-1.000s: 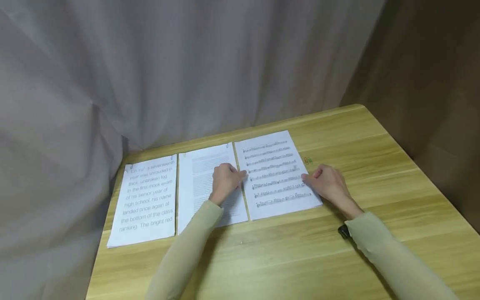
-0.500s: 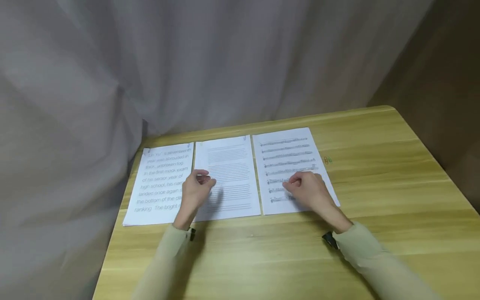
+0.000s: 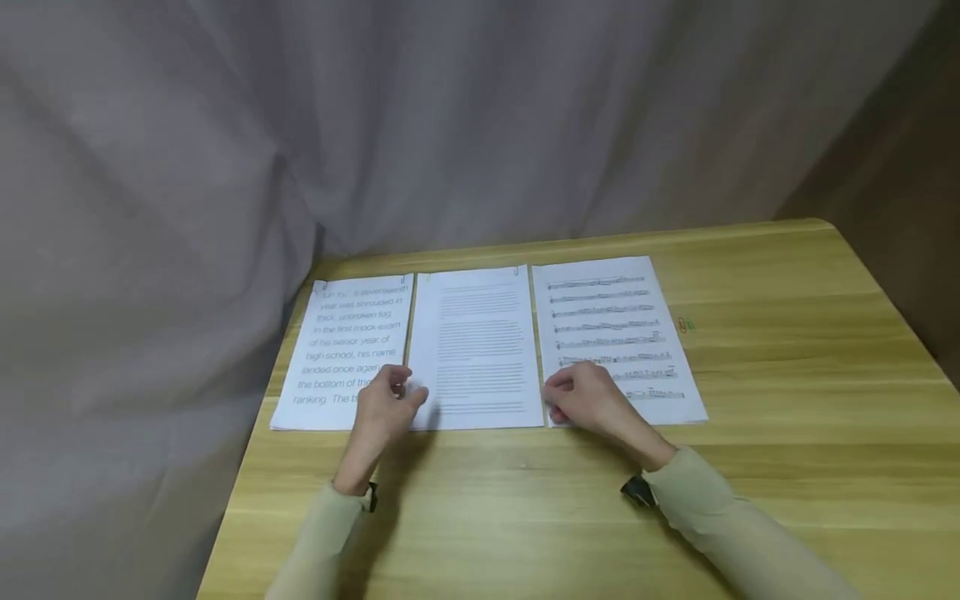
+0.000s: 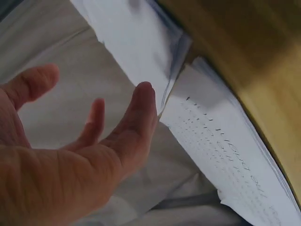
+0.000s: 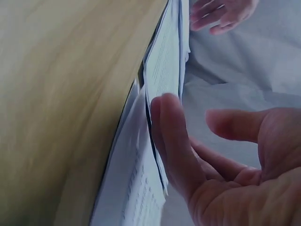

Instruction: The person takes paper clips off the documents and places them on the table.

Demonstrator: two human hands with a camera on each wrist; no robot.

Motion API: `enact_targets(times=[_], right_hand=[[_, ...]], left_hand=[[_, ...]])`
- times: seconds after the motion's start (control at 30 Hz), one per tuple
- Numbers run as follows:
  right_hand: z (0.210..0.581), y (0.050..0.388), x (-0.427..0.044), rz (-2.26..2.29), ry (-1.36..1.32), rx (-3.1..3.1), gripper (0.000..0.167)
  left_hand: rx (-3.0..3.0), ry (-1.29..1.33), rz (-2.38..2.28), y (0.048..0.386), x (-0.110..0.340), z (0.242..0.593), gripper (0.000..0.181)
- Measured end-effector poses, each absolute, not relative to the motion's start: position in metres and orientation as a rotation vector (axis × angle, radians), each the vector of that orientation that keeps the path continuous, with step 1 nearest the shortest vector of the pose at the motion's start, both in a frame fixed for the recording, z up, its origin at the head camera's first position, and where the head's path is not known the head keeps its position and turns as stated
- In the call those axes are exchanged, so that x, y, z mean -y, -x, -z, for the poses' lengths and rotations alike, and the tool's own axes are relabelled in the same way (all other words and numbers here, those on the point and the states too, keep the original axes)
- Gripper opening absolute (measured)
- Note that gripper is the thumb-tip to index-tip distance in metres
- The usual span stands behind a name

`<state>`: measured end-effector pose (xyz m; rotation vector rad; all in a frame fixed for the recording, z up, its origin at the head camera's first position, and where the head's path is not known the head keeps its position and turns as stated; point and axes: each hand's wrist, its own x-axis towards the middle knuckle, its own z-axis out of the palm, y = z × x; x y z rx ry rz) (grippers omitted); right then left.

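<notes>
Three stacks of printed paper lie side by side on the table. My left hand (image 3: 384, 408) hovers over the seam between the large-print stack (image 3: 330, 367) and the small-print stack (image 3: 480, 354), thumb and fingers apart with nothing between them, as the left wrist view also shows. Over the lower left corner of the sheet music (image 3: 603, 321) is my right hand (image 3: 588, 396), its fingers beside the gap to the middle stack. In the right wrist view its thumb stands away from the fingers; contact with the paper is unclear. Paper clips (image 3: 517, 271) sit on the top corners of the left and middle stacks.
A red paper clip (image 3: 682, 325) and a green paper clip (image 3: 691, 325) lie right of the sheet music. The wooden table (image 3: 517, 517) extends in front, and a grey curtain (image 3: 480, 125) hangs behind it.
Both hands have left the sides of the sheet music and moved left, the left one to the left seam, the right one across the music. The head view has shifted left.
</notes>
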<state>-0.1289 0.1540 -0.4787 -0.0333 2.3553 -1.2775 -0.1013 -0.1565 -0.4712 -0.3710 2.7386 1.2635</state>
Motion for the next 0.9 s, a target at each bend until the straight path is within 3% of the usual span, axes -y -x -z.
enact_targets(times=[0.27,0.37,0.57,0.9], right_hand=[[0.480,0.132,-0.156,1.408,-0.052,-2.171,0.042],[0.480,0.133,-0.158,1.464,-0.077,-2.092,0.043],[0.483,0.134,-0.161,1.576,-0.099,-1.952,0.043],[0.493,0.139,-0.152,1.708,-0.172,-1.813,0.052]], left_hand=[[-2.825,0.212,-1.020,0.119,0.168,0.541,0.046],[-2.809,0.203,-0.968,0.120,0.169,0.550,0.047],[-2.768,0.156,-0.935,0.115,0.163,0.536,0.053],[-2.735,0.143,-0.949,0.109,0.161,0.513,0.049]])
